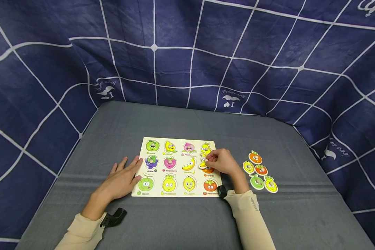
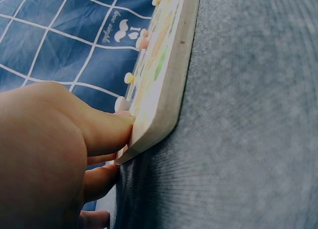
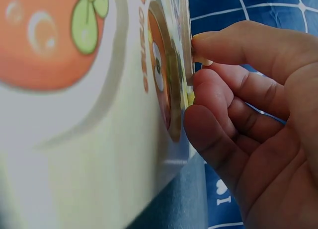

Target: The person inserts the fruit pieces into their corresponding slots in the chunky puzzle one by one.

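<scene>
- Piece, yellowish with a pale rim: over the right part of the board, between banana and orange, just nearer than pear. Cannot tell whether touching the board.
- Right hand: over the board's right edge, thumb and fingertips brought together in a pinch on the piece.
- Left hand: at the board's left edge, fingers spread and fairly straight, thumb resting on the board near a corner; touching without grasping.
- Loose pieces: five in a cluster, right of the board and apart from it.
- Sleeves: beige, reaching in from the board's near side.
- Table: grey, under the board and all around it.
- Cloth: navy with white lines, beyond the board's far edge.
</scene>
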A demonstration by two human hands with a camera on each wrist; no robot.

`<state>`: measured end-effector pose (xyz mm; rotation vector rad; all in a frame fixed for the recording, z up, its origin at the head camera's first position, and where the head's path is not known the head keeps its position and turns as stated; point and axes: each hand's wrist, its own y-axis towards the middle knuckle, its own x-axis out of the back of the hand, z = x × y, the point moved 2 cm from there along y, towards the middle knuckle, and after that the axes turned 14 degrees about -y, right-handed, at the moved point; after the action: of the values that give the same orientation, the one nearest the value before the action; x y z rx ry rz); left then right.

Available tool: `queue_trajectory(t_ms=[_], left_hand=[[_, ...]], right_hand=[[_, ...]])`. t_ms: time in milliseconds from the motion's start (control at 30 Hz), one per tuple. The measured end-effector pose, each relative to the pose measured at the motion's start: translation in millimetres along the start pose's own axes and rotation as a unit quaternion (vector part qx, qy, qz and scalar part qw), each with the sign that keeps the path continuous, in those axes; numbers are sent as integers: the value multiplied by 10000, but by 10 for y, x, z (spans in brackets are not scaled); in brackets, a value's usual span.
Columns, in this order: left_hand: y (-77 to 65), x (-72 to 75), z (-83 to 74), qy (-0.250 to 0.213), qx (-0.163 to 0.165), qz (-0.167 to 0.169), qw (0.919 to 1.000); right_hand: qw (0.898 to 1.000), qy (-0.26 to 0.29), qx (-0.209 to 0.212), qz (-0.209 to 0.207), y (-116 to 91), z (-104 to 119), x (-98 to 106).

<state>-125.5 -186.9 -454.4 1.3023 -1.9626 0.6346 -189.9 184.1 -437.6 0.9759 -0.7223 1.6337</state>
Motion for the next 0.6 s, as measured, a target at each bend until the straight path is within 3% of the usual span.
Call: queue_trajectory(t_ms=[600], left_hand=[[5, -5, 1, 12, 22, -21, 10000]], right_hand=[[9996, -121, 217, 133, 32, 155, -109]])
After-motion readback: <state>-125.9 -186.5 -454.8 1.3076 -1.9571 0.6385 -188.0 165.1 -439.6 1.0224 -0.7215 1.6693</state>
